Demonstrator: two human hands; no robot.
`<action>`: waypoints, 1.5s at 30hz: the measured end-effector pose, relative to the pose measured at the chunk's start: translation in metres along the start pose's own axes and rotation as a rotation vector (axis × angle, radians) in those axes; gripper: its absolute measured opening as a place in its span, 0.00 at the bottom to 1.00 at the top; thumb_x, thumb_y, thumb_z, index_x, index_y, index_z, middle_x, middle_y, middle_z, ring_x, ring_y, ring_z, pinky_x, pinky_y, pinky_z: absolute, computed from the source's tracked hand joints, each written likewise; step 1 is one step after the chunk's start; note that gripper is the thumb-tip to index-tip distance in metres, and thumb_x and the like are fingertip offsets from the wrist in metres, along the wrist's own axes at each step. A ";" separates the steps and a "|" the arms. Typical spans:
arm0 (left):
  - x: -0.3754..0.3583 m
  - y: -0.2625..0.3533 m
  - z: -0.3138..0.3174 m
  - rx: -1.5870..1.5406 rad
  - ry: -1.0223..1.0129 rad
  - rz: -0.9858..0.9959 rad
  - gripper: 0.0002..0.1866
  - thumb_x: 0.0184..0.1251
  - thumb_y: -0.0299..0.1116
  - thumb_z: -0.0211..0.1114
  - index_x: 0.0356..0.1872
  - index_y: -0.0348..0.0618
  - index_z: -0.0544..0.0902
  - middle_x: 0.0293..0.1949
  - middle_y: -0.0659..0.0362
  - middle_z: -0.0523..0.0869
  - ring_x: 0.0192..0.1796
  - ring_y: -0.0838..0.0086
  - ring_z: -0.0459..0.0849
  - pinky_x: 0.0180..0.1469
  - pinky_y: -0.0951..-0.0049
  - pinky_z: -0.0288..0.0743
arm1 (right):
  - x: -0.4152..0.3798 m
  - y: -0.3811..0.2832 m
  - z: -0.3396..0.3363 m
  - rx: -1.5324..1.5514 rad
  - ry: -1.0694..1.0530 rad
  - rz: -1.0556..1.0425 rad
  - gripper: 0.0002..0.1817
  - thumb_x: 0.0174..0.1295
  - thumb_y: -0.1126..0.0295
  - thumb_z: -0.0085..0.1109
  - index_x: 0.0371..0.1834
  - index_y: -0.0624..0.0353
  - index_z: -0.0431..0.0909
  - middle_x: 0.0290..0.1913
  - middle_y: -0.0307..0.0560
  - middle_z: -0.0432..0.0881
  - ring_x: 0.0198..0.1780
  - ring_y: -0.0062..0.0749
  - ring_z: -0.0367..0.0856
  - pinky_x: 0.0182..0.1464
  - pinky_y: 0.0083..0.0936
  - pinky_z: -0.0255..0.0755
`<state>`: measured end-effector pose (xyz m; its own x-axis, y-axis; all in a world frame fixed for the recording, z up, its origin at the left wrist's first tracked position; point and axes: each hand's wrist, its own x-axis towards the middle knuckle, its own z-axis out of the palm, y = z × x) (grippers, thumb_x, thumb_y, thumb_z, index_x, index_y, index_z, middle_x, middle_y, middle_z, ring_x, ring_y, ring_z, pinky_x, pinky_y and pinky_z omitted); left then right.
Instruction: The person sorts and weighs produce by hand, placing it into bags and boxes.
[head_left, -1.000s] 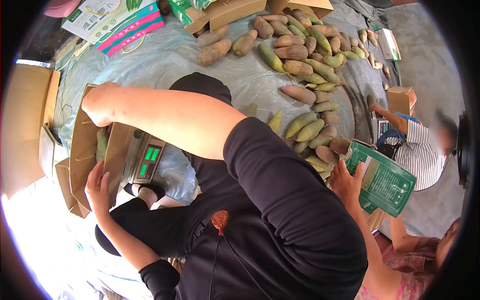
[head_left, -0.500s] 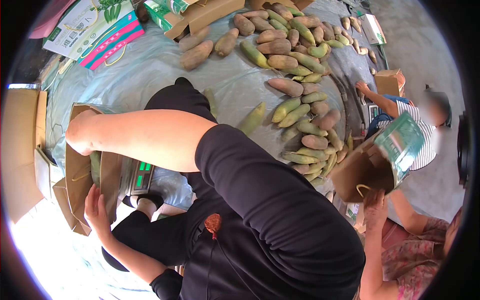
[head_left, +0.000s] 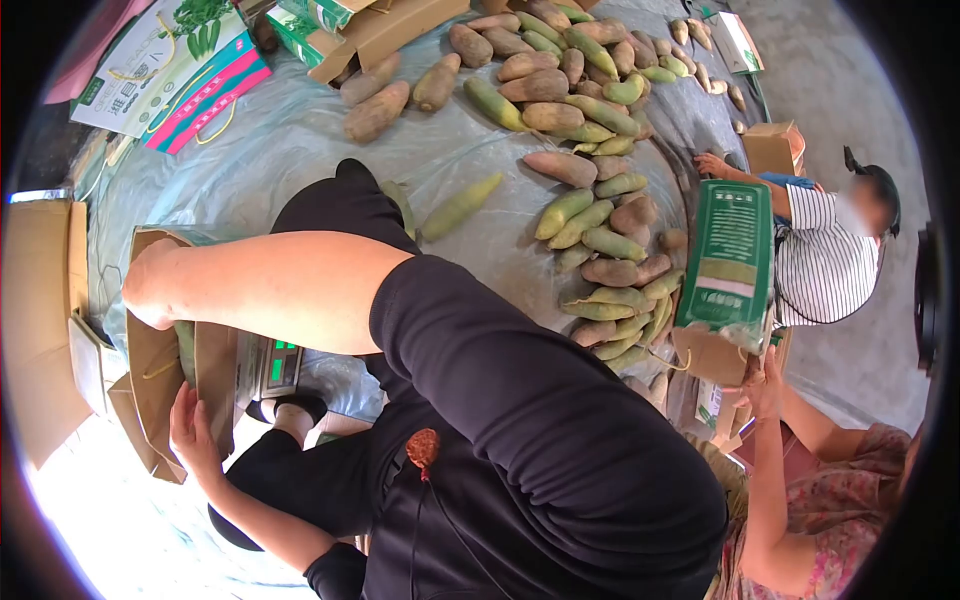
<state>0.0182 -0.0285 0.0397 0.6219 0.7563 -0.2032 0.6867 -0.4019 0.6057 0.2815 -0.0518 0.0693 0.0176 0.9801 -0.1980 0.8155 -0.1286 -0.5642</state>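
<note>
My right hand (head_left: 150,285) reaches over the far end of an upright open cardboard box (head_left: 215,375) at the left; its fingers are hidden, so what they hold cannot be seen. Part of a green radish (head_left: 186,350) shows inside the box, below my right forearm. At the box's near side is my left hand (head_left: 195,432), its fingers apart and nothing visible between them. Beside the box, a digital scale (head_left: 282,368) shows lit green digits.
Radishes (head_left: 590,250) lie piled on the plastic sheet, with one long green radish (head_left: 460,207) apart. A co-worker at the right holds a green carton (head_left: 725,255). Another person in stripes (head_left: 835,255) sits behind. A printed box (head_left: 170,75) stands upper left.
The co-worker's carton has turned so its green printed side shows, and the striped person's head has shifted. The view has moved slightly; my hands stay at the box.
</note>
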 end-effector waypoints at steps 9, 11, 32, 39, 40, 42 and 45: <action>0.006 -0.009 -0.002 -0.007 0.030 -0.033 0.18 0.65 0.23 0.57 0.56 0.37 0.76 0.51 0.52 0.81 0.53 0.70 0.80 0.56 0.73 0.72 | -0.004 0.007 0.001 0.057 0.108 -0.031 0.13 0.47 0.69 0.58 0.36 0.55 0.85 0.41 0.49 0.85 0.45 0.41 0.83 0.43 0.36 0.77; 0.008 -0.012 -0.004 -0.002 0.056 -0.023 0.18 0.65 0.23 0.57 0.56 0.37 0.76 0.53 0.52 0.80 0.55 0.69 0.79 0.58 0.72 0.70 | 0.002 0.014 0.009 0.079 0.223 -0.063 0.10 0.45 0.69 0.57 0.31 0.55 0.85 0.35 0.52 0.84 0.39 0.45 0.83 0.40 0.37 0.77; -0.027 -0.053 -0.079 -0.295 0.474 -0.433 0.37 0.60 0.42 0.65 0.67 0.37 0.61 0.64 0.43 0.67 0.66 0.58 0.65 0.65 0.61 0.60 | 0.026 0.069 0.011 -0.034 0.077 0.325 0.20 0.54 0.54 0.61 0.44 0.56 0.81 0.48 0.50 0.82 0.52 0.44 0.79 0.52 0.36 0.73; -0.022 -0.069 -0.102 -0.026 0.195 -0.644 0.42 0.59 0.54 0.62 0.67 0.36 0.60 0.60 0.44 0.72 0.65 0.56 0.68 0.64 0.54 0.60 | 0.031 0.067 0.018 -0.091 0.075 0.337 0.22 0.54 0.53 0.60 0.44 0.59 0.81 0.44 0.52 0.83 0.47 0.43 0.81 0.48 0.37 0.73; -0.021 -0.074 -0.103 -0.032 0.191 -0.645 0.42 0.59 0.54 0.62 0.67 0.36 0.60 0.60 0.44 0.72 0.65 0.56 0.68 0.64 0.54 0.60 | 0.030 0.066 0.017 -0.086 0.066 0.341 0.21 0.53 0.53 0.61 0.44 0.58 0.81 0.45 0.51 0.82 0.48 0.43 0.80 0.49 0.36 0.73; -0.017 -0.078 -0.103 0.030 0.079 -0.759 0.41 0.58 0.58 0.60 0.65 0.38 0.65 0.60 0.48 0.74 0.64 0.56 0.69 0.60 0.41 0.60 | 0.027 0.062 0.013 -0.077 0.052 0.358 0.21 0.53 0.53 0.61 0.44 0.56 0.81 0.46 0.50 0.82 0.50 0.42 0.80 0.50 0.36 0.73; -0.013 -0.100 -0.102 0.035 -0.044 -0.746 0.35 0.56 0.62 0.60 0.51 0.38 0.78 0.49 0.54 0.81 0.51 0.63 0.78 0.47 0.42 0.66 | 0.025 0.055 0.008 -0.068 0.043 0.426 0.19 0.51 0.55 0.62 0.42 0.53 0.83 0.47 0.48 0.83 0.51 0.42 0.80 0.50 0.35 0.74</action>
<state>-0.0969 0.0545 0.0598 0.0002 0.8135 -0.5816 0.9433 0.1928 0.2701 0.3222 -0.0356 0.0266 0.3838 0.8473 -0.3671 0.7663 -0.5140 -0.3854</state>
